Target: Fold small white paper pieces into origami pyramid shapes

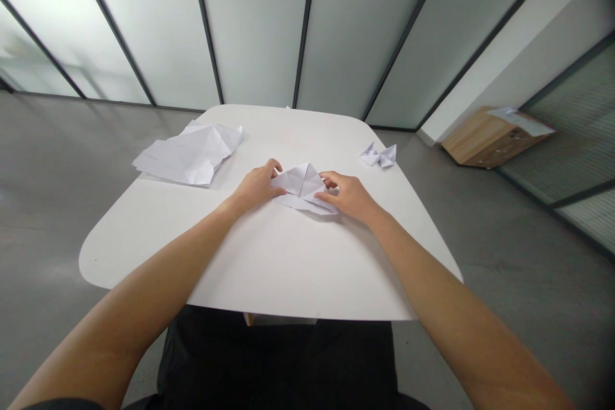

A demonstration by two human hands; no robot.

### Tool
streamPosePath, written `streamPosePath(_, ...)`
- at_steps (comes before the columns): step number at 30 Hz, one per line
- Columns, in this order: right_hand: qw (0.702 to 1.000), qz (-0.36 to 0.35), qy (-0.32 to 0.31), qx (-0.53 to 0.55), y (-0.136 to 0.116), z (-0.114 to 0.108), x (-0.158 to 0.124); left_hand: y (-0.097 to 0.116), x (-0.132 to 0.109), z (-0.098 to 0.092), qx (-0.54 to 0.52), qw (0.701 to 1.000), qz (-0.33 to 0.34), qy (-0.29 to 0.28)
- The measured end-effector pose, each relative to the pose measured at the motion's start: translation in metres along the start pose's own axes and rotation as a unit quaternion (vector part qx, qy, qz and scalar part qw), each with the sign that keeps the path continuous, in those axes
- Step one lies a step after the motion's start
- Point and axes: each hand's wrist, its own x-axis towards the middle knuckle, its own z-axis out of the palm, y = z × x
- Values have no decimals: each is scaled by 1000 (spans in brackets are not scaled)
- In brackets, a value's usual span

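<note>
Near the middle of the white table is a partly folded sheet of white paper, with a peak at the top and a loose flap along its near side. My left hand pinches its left edge between thumb and fingers. On the opposite edge, my right hand grips the paper, thumb in front and fingers curled behind. Creases run from the peak down the middle of the sheet. Parts of both side edges are hidden by my fingers.
Creased white sheets lie at the table's left edge, slightly overhanging. A small folded paper shape rests near the right edge. Beyond stand frosted glass panels; a wooden cabinet is on the floor at right.
</note>
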Motion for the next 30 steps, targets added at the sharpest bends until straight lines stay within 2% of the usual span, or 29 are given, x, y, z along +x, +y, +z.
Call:
streamPosePath(3, 999, 7, -37, -16, 8, -2, 1, -3, 2, -4, 22, 999, 7, -38)
streamPosePath(5, 999, 7, -49, -12, 10, -2, 1, -4, 3, -7, -1, 998, 11, -60)
streamPosePath(9, 1000, 10, 2, 12, 10, -2, 2, -2, 2, -12, -142, 987, 18, -76)
streamPosePath(13, 988, 36, 86, 120, 11, 1, 4, 6, -1, -17, -253, 967, 10, -43)
streamPosePath(18, 961, 91, 118, 234, 9, 2, 6, 12, 1, -15, -314, 948, -9, 59)
streamPosePath(21, 945, 120, 130, 276, 4, 4, 7, 14, 2, -11, -403, 910, -50, 88)
streamPosePath(24, 929, 151, 142, 307, 2, 10, 6, 19, -1, -10, -545, 834, -69, 48)
streamPosePath(26, 916, 176, 151, 329, 2, 15, 6, 22, -3, -10, -599, 799, -54, 10)
streamPosePath(28, 902, 197, 159, 348, 3, 20, 6, 24, -6, -9, -610, 791, -36, -19)
streamPosePath(30, 894, 210, 163, 361, 3, 24, 7, 26, -7, -3, -596, 802, -35, -33)
